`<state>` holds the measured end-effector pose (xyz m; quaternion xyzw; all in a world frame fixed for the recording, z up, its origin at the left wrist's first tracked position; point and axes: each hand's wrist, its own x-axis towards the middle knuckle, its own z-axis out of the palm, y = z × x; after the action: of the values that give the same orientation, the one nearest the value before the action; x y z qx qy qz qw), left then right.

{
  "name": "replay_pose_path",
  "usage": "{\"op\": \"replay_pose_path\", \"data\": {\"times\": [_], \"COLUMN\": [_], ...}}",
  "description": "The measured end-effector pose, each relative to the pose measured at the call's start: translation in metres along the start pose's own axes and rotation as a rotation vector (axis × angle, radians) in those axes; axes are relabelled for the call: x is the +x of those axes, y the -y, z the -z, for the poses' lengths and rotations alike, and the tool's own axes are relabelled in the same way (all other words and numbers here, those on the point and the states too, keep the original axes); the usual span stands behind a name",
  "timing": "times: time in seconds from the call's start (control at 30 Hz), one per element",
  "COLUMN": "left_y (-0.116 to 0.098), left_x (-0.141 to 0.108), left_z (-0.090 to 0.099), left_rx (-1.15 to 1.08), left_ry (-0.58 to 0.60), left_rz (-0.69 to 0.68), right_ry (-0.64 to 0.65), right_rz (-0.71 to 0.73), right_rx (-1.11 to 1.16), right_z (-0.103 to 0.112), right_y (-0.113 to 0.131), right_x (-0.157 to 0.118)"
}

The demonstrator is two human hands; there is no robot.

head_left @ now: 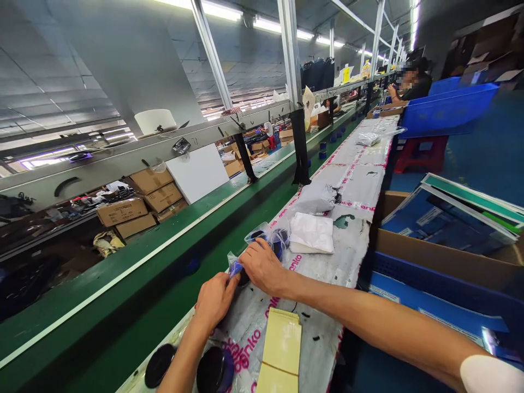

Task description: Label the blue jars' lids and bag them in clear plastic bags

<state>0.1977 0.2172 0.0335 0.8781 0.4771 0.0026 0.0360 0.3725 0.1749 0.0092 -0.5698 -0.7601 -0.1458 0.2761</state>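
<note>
Green belt (266, 204): past my bench's (347, 256) far edge.
Bench: narrow, little side room.
Yellow cards (282, 341): close, likely for easy reach.
Left hand (213, 299): finger and thumb pinch the blue bit (235, 268).
Right hand (264, 268): fingertips pinch it too.
Blue bit: between both hands, likely to steady it.
</note>
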Motion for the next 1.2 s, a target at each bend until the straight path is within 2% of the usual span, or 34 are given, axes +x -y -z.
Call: {"op": "replay_pose_path", "data": {"times": [0.17,0.3,0.4,0.5,0.6,0.73,0.83,0.9,1.03,1.1,1.2], "left_y": [-0.008,-0.013,-0.013,-0.012,-0.010,-0.005,-0.001,0.000,-0.005,-0.009,-0.018], "left_x": [-0.003,-0.007,-0.007,-0.007,-0.010,-0.014,-0.014,-0.012,-0.006,-0.002,0.001], "left_z": [0.010,0.025,0.029,0.026,0.023,0.024,0.019,0.012,-0.002,-0.004,-0.002], "left_rx": [0.046,0.103,0.108,0.084,0.038,-0.104,-0.212,-0.229,-0.202,-0.200,-0.212], "left_ry": [-0.001,-0.043,-0.064,-0.078,-0.140,-0.281,-0.365,-0.348,-0.223,-0.201,-0.204], "left_rz": [0.075,0.158,0.158,0.136,0.148,0.170,0.083,-0.011,-0.132,-0.134,-0.109], "right_ry": [-0.013,-0.046,-0.099,-0.160,-0.206,-0.148,-0.039,0.075,0.257,0.291,0.250], "right_rz": [0.049,0.164,0.172,0.096,-0.037,-0.380,-0.554,-0.630,-0.674,-0.691,-0.729], "right_rx": [-0.043,-0.138,-0.147,-0.065,-0.021,-0.105,-0.155,-0.160,-0.104,-0.056,0.030], "right_z": [0.008,0.020,0.026,0.033,0.053,0.095,0.114,0.114,0.093,0.083,0.078], "right_y": [-0.009,-0.016,-0.019,-0.026,-0.045,-0.084,-0.107,-0.116,-0.117,-0.115,-0.114], "right_x": [0.018,0.034,0.040,0.036,0.021,-0.008,-0.029,-0.039,-0.052,-0.054,-0.057]}}
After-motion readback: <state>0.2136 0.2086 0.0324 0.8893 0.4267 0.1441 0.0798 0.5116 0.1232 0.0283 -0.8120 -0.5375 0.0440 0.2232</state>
